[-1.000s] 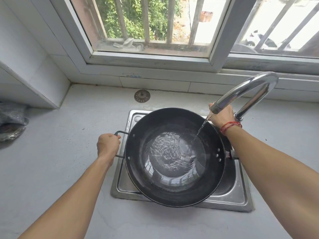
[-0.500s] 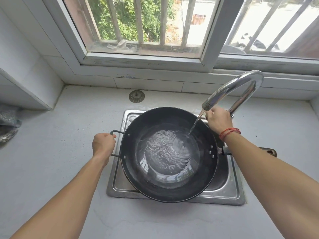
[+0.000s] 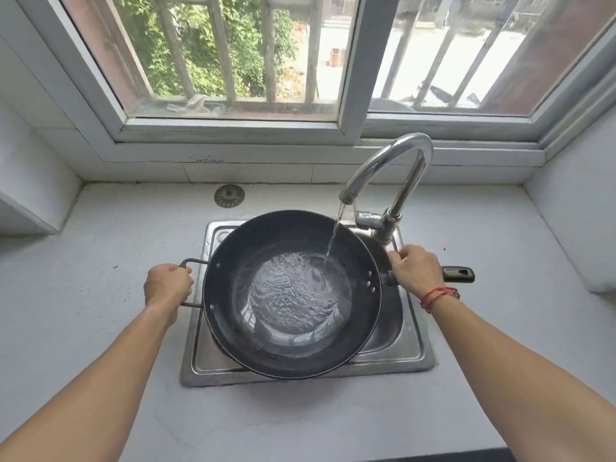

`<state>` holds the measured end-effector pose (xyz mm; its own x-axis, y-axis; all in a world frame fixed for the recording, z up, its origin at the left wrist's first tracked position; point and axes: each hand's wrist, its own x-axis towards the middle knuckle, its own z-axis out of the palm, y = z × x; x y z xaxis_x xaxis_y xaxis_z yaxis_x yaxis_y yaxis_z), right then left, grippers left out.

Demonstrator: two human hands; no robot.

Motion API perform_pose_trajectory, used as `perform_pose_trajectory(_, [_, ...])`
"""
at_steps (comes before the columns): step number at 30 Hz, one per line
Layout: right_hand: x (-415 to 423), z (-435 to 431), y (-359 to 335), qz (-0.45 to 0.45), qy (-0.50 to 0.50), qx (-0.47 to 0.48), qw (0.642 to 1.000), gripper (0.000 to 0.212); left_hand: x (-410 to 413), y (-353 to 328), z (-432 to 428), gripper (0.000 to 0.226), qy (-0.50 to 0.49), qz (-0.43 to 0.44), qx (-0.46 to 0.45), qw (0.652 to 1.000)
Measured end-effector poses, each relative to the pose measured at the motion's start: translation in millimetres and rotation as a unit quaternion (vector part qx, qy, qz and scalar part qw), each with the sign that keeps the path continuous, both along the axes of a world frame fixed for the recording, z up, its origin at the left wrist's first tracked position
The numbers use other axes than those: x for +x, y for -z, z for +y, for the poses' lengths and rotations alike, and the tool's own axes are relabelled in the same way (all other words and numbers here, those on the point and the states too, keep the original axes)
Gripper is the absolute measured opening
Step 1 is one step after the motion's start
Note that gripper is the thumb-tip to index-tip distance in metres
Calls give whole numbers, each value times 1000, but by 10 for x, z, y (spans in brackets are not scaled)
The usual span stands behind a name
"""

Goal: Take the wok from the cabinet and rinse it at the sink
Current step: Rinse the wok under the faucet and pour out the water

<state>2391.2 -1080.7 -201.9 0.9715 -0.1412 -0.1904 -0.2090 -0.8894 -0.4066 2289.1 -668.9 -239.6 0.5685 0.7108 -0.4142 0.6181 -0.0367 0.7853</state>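
Wok (image 3: 230, 261) over sink (image 3: 411, 345), handle axis left-right between hands. Left hand (image 3: 168, 288) fingers curl round loop handle (image 3: 190, 261); right hand (image 3: 416, 275) fingers clasp long handle (image 3: 458, 274). Faucet (image 3: 393, 161) water hits right side.

Home kitchen — steel sink (image 3: 415, 353) set in a pale counter (image 3: 100, 261), chrome tap (image 3: 393, 161) running, drain strainer (image 3: 229, 196) lying loose, barred window (image 3: 233, 61) behind.
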Motion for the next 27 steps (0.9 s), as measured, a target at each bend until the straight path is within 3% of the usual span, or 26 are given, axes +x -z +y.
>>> perform_pose_trajectory(4, [-223, -181, 4, 27, 31, 22, 999, 49, -6, -40, 40, 22, 17, 4, 5, 1000])
perform_pose_trajectory(7, [-334, -289, 138, 71, 106, 92, 988, 52, -8, -65, 48, 22, 20, 6, 0, 1000])
perform_pose_trajectory(9, [-386, -304, 237, 101, 185, 208, 955, 47, -8, -81, 52, 22, 22, 3, -9, 1000])
perform_pose_trajectory(14, [-399, -237, 339, 127, 313, 455, 824, 29, -46, -111, 57, 19, 17, -11, -22, 1000])
perform_pose_trajectory(20, [-280, -201, 475, 85, 357, 607, 705, 27, -83, -118, 57, 14, 10, -25, -41, 999])
perform_pose_trajectory(23, [-228, -204, 534, 81, 370, 632, 676, 24, -101, -131, 30, 15, 9, -36, -42, 998])
perform_pose_trajectory(27, [-200, -216, 600, 100, 366, 632, 676, 16, -120, -107, 25, 13, -2, -40, -51, 998])
